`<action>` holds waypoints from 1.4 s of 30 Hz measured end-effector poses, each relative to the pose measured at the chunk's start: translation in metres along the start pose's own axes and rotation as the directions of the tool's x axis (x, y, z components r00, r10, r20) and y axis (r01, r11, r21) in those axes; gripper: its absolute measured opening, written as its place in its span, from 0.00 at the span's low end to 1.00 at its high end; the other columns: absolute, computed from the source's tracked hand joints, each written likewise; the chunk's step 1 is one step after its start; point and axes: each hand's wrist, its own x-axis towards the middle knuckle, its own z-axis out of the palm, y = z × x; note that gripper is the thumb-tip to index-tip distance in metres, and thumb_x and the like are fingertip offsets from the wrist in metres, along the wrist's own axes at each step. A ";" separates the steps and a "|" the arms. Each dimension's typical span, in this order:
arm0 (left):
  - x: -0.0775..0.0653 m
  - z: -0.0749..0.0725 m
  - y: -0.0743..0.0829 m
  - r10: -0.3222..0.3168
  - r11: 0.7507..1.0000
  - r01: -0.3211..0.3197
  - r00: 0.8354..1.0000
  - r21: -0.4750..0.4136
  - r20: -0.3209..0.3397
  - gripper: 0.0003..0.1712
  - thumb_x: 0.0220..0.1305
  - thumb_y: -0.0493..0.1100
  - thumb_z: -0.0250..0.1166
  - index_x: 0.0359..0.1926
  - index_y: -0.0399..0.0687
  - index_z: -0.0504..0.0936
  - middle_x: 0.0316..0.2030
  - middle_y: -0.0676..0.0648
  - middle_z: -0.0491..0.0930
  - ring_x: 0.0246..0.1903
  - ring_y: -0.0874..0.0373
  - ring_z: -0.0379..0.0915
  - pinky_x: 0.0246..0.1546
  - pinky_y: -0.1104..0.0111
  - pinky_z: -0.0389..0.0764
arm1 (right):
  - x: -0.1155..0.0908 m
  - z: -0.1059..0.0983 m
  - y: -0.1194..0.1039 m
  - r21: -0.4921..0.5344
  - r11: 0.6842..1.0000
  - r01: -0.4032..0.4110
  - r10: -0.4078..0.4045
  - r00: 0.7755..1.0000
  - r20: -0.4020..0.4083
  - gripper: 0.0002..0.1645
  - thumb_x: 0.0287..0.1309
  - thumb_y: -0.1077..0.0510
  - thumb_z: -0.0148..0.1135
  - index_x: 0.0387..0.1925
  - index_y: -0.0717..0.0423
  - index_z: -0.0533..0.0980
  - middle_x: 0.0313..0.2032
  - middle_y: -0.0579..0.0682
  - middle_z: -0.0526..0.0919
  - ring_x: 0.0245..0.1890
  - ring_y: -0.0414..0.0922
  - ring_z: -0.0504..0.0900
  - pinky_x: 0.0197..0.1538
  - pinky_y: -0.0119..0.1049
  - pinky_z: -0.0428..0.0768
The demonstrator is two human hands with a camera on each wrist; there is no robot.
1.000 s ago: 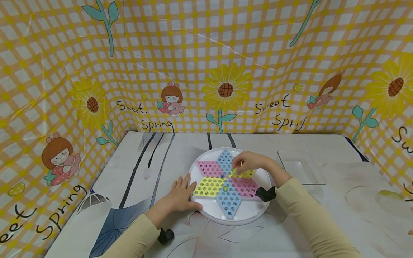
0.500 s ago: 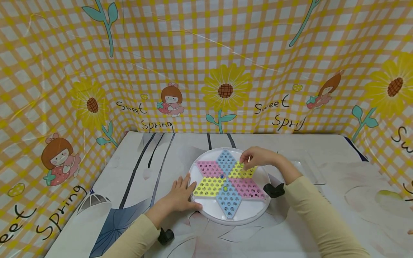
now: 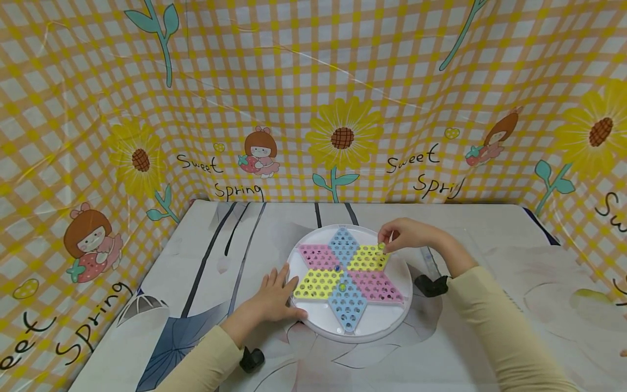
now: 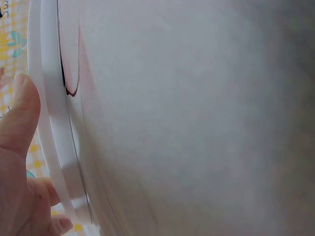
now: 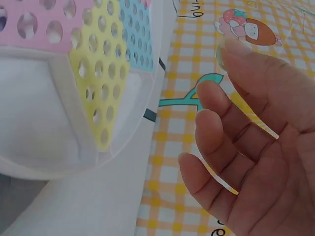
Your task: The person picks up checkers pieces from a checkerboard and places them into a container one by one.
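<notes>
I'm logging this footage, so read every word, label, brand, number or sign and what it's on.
"Sweet Spring": gingham backdrop, back left.
"Sweet Sprij": back right, end folded away.
"eet Spring": left, cut off.
"Sw": right, cut off.
"ing", "e": right wrist view, same backdrop.
Other backdrop fragments: unreadable.
Right sleeve: marks too small.

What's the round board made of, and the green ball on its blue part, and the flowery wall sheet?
The round board looks like smooth, hard plastic: white, shiny, with a moulded edge. The green ball could be glass or plastic; it looks bright and glossy but is too small to tell. The flowery wall sheet seems glossy plastic or coated cloth, because its creases catch the light.
</notes>
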 end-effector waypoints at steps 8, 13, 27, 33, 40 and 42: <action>-0.001 -0.001 0.001 0.002 1.000 -0.002 1.000 -0.001 0.005 0.53 0.51 0.67 0.60 0.68 0.40 0.55 0.70 0.34 0.37 0.67 0.31 0.32 0.64 0.44 0.42 | -0.013 -0.009 0.006 0.015 0.999 -0.045 0.045 0.998 -0.032 0.09 0.52 0.58 0.64 0.35 0.57 0.75 0.30 0.47 0.76 0.31 0.44 0.72 0.33 0.33 0.73; -0.001 -0.001 0.000 0.000 1.000 0.000 1.000 -0.004 0.004 0.53 0.51 0.68 0.60 0.68 0.40 0.55 0.70 0.34 0.37 0.67 0.32 0.32 0.64 0.44 0.42 | -0.023 -0.015 0.011 0.029 0.998 -0.060 0.062 0.996 -0.060 0.11 0.52 0.57 0.64 0.36 0.58 0.75 0.31 0.48 0.76 0.31 0.43 0.72 0.33 0.34 0.73; 0.001 0.001 -0.001 0.002 1.000 -0.002 1.000 0.002 -0.003 0.54 0.50 0.69 0.59 0.68 0.41 0.55 0.70 0.34 0.37 0.67 0.32 0.32 0.64 0.44 0.42 | -0.049 -0.029 0.030 0.033 0.995 -0.095 0.098 0.989 -0.109 0.11 0.53 0.57 0.64 0.36 0.59 0.75 0.31 0.48 0.77 0.31 0.41 0.73 0.33 0.32 0.74; 0.001 0.001 -0.001 -0.004 1.000 0.004 1.000 -0.005 -0.004 0.54 0.50 0.69 0.60 0.68 0.41 0.55 0.70 0.35 0.37 0.67 0.32 0.32 0.64 0.44 0.41 | -0.059 -0.033 0.040 0.038 0.991 -0.131 0.135 0.984 -0.116 0.12 0.53 0.57 0.64 0.37 0.60 0.75 0.31 0.48 0.76 0.32 0.42 0.72 0.34 0.33 0.74; -0.002 -0.001 0.002 -0.005 1.000 0.005 1.000 0.004 -0.006 0.53 0.51 0.67 0.61 0.68 0.40 0.56 0.70 0.34 0.38 0.67 0.32 0.33 0.64 0.44 0.42 | -0.071 -0.039 0.048 0.032 0.985 -0.169 0.172 0.975 -0.142 0.13 0.54 0.57 0.63 0.38 0.60 0.74 0.32 0.49 0.76 0.31 0.41 0.72 0.33 0.35 0.74; -0.003 -0.002 0.003 0.000 1.000 0.000 1.000 0.004 -0.009 0.53 0.51 0.67 0.61 0.68 0.40 0.56 0.70 0.34 0.38 0.67 0.32 0.33 0.64 0.44 0.42 | -0.074 -0.040 0.050 0.031 0.984 -0.174 0.176 0.974 -0.145 0.13 0.54 0.56 0.62 0.39 0.60 0.74 0.32 0.49 0.76 0.31 0.40 0.72 0.33 0.34 0.74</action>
